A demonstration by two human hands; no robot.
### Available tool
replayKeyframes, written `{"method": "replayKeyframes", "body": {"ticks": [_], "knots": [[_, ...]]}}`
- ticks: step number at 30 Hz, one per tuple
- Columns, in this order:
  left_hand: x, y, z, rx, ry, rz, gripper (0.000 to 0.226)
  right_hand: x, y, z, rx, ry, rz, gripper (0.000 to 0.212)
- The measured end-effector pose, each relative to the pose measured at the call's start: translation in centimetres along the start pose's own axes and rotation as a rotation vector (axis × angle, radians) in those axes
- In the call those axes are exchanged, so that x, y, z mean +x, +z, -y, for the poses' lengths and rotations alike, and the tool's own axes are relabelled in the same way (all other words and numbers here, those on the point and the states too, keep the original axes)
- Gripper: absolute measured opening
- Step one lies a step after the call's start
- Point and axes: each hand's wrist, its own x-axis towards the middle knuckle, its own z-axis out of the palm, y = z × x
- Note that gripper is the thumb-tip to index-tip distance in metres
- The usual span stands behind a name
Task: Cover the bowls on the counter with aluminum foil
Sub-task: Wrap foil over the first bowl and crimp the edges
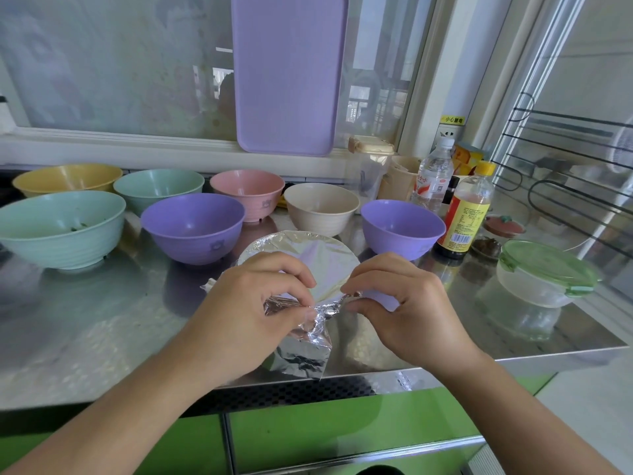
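Nearest us, at six o'clock on the brushed stainless-steel desk (102,323), our two hands work the crinkled silver aluminium foil sheet (301,351) over a bowl. Our left hand (253,303) has its grip closed, thumb and fingertips pinching a crumpled fold of foil at the near rim. Our right hand (400,303) does the same at about four o'clock on the rim, fingers curled and pinching the foil edge. A loose flap hangs down towards the desk edge.

The foil-covered bowl (301,252) sits just beyond our hands; its top is stretched fairly smooth, its far rim already tucked.

We judge the foil to be very light, thin and easily torn; it keeps any crease we give it. It is best taken at the edge and pressed down around the rim, not pulled hard across the top.

Further out, from nine to two o'clock, stand seven uncovered plastic bowls: large mint bowl (61,228), purple bowl (191,228), yellow bowl (68,178), small mint bowl (157,188), pink bowl (246,197), cream bowl (322,207), second purple bowl (400,228). They look light and likely to slide.
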Motion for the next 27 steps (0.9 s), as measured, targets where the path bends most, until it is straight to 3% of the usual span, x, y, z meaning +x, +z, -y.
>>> {"method": "replayKeyframes", "body": {"ticks": [4,10,17,23,27], "knots": [[-0.1,-0.6,0.0,-0.035,-0.022,0.015,0.021,-0.1,-1.0,-0.2,0.145,0.137,-0.01,0.022],[0.0,-1.2,-0.2,-0.051,-0.051,0.044,0.021,0.1,-0.3,0.0,0.046,0.054,-0.008,0.019],[-0.1,0.0,-0.2,0.131,0.084,-0.02,0.019,0.0,0.6,0.7,-0.04,-0.07,-0.02,0.013],[-0.4,0.9,0.1,0.272,0.167,-0.098,0.021,-0.4,0.8,1.2,-0.025,-0.081,0.005,0.004],[-0.5,0.7,0.2,0.226,0.166,-0.095,0.019,-0.3,0.3,0.8,-0.035,-0.077,0.022,0.009]]}}
